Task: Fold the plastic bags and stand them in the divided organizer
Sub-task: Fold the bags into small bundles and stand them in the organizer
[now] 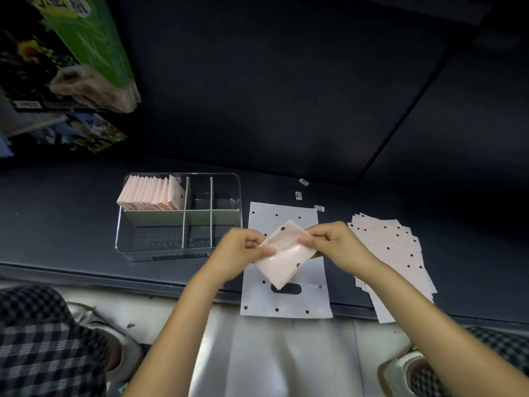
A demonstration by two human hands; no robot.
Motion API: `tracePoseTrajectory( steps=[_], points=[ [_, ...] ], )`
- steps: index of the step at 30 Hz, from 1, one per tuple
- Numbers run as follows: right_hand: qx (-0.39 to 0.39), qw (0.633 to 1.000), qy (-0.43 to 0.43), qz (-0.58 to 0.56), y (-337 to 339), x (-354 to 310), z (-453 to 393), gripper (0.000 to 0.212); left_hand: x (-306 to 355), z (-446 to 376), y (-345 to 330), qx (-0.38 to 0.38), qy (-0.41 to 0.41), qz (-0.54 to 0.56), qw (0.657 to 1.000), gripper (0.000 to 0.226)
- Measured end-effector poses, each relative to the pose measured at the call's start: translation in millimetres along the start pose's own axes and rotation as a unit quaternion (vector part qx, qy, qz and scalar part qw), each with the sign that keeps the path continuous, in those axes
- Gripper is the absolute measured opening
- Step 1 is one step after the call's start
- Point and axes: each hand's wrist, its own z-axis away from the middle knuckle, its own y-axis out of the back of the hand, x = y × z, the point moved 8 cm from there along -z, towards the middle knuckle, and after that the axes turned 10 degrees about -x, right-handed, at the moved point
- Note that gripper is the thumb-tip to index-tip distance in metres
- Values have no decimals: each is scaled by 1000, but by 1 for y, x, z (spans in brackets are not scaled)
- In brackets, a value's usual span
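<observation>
A folded pink plastic bag with dark dots (284, 257) is held in the air between both hands. My left hand (243, 252) pinches its left edge and my right hand (333, 243) pinches its upper right corner. Beneath it a flat white dotted bag (286, 302) lies spread on the dark surface, its handle hole near the front edge. The clear divided organizer (177, 242) stands to the left, with several folded pink bags (151, 193) upright in its back left compartment. The other compartments hold nothing.
A fanned stack of flat dotted bags (398, 253) lies to the right and overhangs the front edge. Small label stickers (299, 195) lie behind the flat bag. Colourful boxes (68, 61) stand at far left. Checked trouser legs and shoes show below the surface edge.
</observation>
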Motion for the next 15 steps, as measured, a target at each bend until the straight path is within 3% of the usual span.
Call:
tracePoseTrajectory(
  steps=[6, 8, 10, 12, 15],
  points=[
    [-9, 999, -31, -11, -13, -7, -33, 9, -11, -7, 49, 48, 18, 25, 998, 9],
    [2, 999, -41, -28, -19, -16, -52, 2, -10, -9, 80, 107, -6, 14, 994, 11],
    [26, 998, -41, -28, -23, -28, -75, 9, -17, -3, 121, 212, -5, -43, 976, 6],
    [51, 998, -36, -24, -31, -42, -99, 12, -33, 7, 160, 309, 64, -158, 936, 11],
    [65, 998, -26, -9, -51, -58, -139, 8, -63, 5, 187, 310, 157, -248, 904, 25]
  ],
)
